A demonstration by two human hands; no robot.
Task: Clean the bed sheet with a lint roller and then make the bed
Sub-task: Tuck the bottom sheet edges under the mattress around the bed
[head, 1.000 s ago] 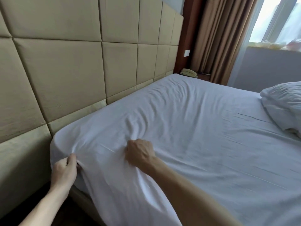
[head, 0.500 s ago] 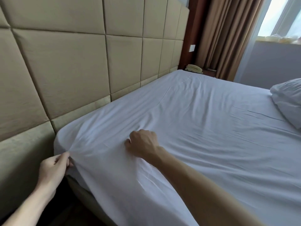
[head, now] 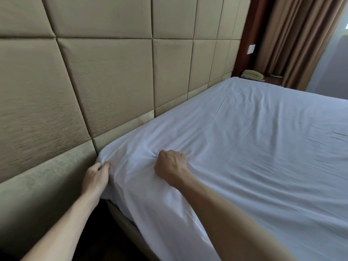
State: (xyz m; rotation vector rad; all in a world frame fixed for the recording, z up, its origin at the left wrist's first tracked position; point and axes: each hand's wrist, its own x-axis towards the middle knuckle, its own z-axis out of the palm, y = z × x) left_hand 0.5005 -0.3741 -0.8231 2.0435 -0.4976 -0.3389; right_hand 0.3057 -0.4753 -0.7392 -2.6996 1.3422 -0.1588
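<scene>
L hand [head: 97, 176] fingers pinching bed sheet [head: 254, 147] corner, R hand [head: 170, 164] fisted in sheet

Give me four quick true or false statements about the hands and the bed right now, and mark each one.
1. The right hand grips a bunch of the sheet on top of the bed. True.
2. The left hand rests flat on the headboard. False: it pinches the sheet at the bed's near corner.
3. The headboard is padded in panels. True.
4. The curtain is white. False: it is brown.
</scene>
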